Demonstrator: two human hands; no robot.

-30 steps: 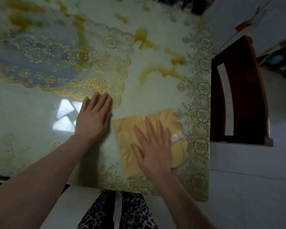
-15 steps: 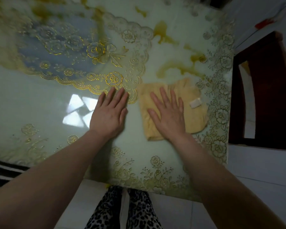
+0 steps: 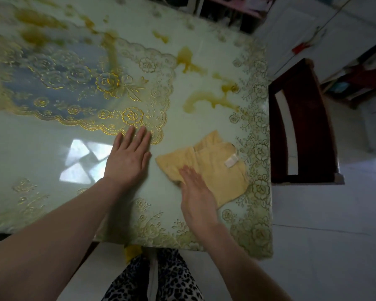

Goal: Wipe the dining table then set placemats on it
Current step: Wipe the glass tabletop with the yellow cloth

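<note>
A folded yellow cloth (image 3: 217,170) with a white label lies flat near the right edge of the pale green dining table (image 3: 41,153). My right hand (image 3: 197,194) lies flat on the cloth's near left corner, fingers together, pressing it down. My left hand (image 3: 128,157) rests flat on the bare tabletop just left of the cloth, fingertips touching the edge of a gold lace mat (image 3: 78,92). Yellow-brown smears (image 3: 204,98) stain the table beyond the cloth.
A dark wooden chair (image 3: 302,127) stands close against the table's right edge. The table's near edge runs just above my patterned trousers (image 3: 152,279). White tiled floor (image 3: 323,246) lies to the right. Shelves and clutter stand beyond the far edge.
My right hand and the cloth went away from me and then back toward me and to the right; the hand now covers only the cloth's near corner. My left hand has stayed flat.
</note>
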